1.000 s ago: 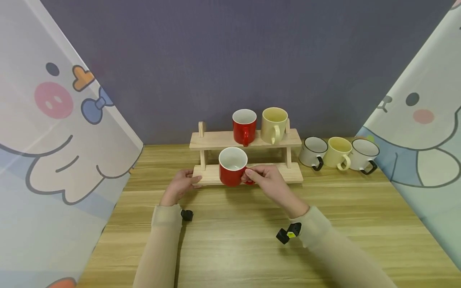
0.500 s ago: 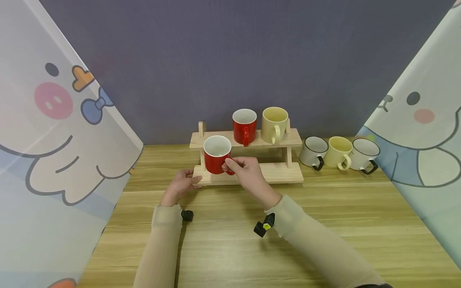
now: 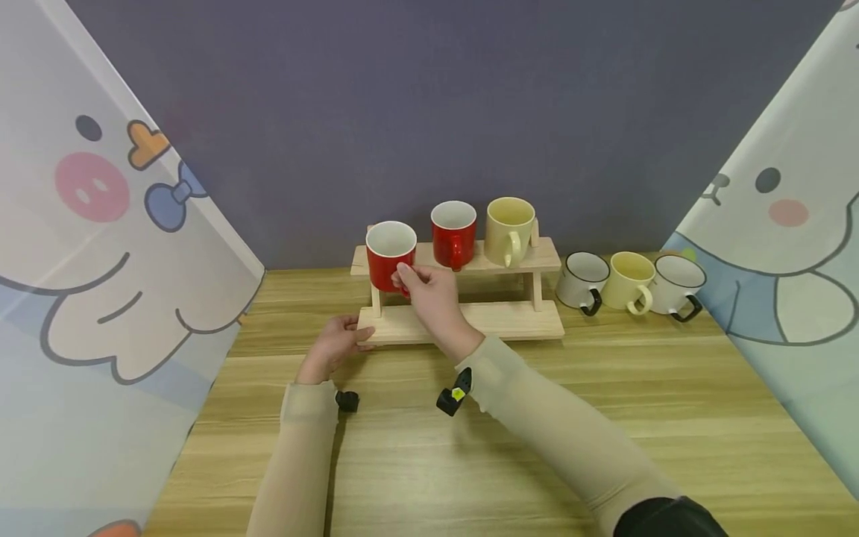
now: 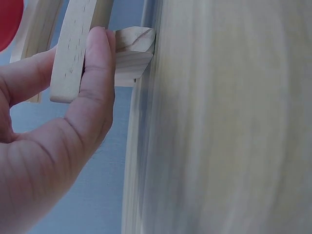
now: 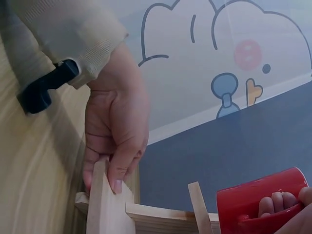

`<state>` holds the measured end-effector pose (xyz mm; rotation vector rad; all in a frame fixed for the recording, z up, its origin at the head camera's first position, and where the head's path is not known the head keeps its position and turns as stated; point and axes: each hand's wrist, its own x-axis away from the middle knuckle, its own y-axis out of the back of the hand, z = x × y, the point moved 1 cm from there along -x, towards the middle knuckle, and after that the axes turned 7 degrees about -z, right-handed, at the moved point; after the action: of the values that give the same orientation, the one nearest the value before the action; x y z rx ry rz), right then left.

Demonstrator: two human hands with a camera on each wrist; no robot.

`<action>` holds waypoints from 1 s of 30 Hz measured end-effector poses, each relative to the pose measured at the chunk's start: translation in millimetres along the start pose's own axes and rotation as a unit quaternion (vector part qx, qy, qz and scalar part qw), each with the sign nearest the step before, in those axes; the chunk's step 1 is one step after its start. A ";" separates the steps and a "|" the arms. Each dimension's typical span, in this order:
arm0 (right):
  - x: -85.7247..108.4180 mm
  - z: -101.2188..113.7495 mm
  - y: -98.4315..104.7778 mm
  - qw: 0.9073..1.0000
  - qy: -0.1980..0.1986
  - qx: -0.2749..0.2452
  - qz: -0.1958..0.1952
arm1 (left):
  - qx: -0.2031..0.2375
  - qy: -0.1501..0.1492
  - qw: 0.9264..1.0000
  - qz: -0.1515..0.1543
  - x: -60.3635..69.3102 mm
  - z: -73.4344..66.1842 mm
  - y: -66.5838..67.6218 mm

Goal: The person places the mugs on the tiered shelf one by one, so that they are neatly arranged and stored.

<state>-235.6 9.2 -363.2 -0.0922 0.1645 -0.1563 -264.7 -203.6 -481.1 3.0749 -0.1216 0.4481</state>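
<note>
A two-tier wooden rack (image 3: 483,319) stands on the table against the dark wall. My left hand (image 3: 334,344) grips the left end of its lower shelf; in the left wrist view the thumb and fingers pinch the board (image 4: 70,58) from both faces. By its handle my right hand (image 3: 432,298) holds a red mug (image 3: 388,268), upright, at the left end of the upper shelf. Whether the mug's base touches that shelf is hidden. To its right on the upper shelf stand another red mug (image 3: 448,246) and a yellow mug (image 3: 503,242), handles facing forward.
Right of the rack, a white mug with black rim (image 3: 579,287), a yellow mug (image 3: 624,287) and another white mug (image 3: 673,291) stand in a row on the wooden table (image 3: 416,447). Cartoon-printed panels (image 3: 80,298) flank both sides.
My right hand has carried the red mug leftward and up, from in front of the lower shelf to the upper shelf's left end. My left hand keeps its grip on the rack.
</note>
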 end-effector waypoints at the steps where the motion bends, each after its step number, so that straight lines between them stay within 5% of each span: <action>1: -1.5 0.2 -2.7 1.000 0.005 0.001 -0.004 | 0.001 0.000 1.000 0.000 0.2 0.0 0.3; 24: -32.8 -8.2 -29.3 0.992 0.023 0.061 -0.111 | -0.006 0.003 1.000 -0.002 4.6 -3.2 -1.0; 30: -33.7 -7.6 -32.8 0.990 0.028 0.092 -0.103 | -0.007 0.006 1.000 -0.006 4.8 -3.6 -0.8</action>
<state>-274.6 -18.2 -362.0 0.0801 0.1960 -0.3795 -261.0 -203.0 -476.3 3.0576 -0.1061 0.4638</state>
